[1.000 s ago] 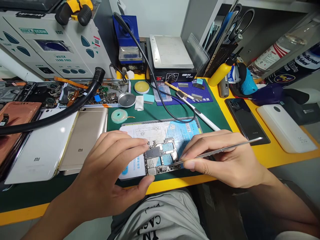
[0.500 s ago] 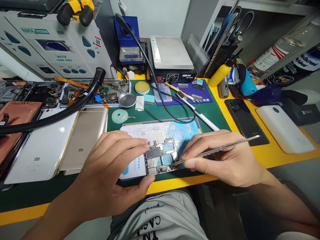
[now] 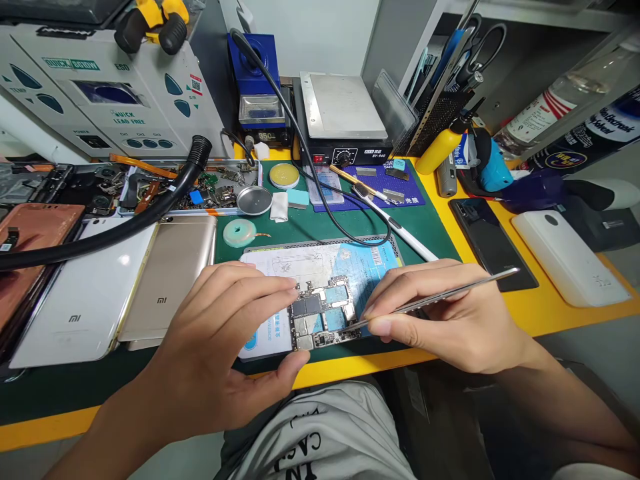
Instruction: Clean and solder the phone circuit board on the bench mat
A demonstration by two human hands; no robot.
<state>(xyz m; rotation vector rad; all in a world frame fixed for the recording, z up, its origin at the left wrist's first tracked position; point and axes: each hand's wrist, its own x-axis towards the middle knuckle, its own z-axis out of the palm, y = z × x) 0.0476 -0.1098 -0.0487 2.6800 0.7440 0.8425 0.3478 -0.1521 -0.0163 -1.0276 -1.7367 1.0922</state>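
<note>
A phone circuit board (image 3: 313, 307) lies flat on a white-and-blue work pad (image 3: 270, 267). My left hand (image 3: 220, 340) grips the board at its left side, fingertips on the upper corner and thumb at the lower one. In my right hand (image 3: 435, 317) is a slim metal tool (image 3: 460, 291), pinched like a pen between thumb and fingers. Its thin tip reaches the lower right part of the board; the tool's exact kind cannot be made out.
Left stand a hot-air station (image 3: 100, 87) with a black hose (image 3: 175, 207) and several phones (image 3: 85, 287). Behind the pad are solder wick (image 3: 240, 233), a flux tin (image 3: 285, 176), a soldering iron (image 3: 407, 237) and a heating plate (image 3: 345, 107). A black phone (image 3: 493, 243) lies right.
</note>
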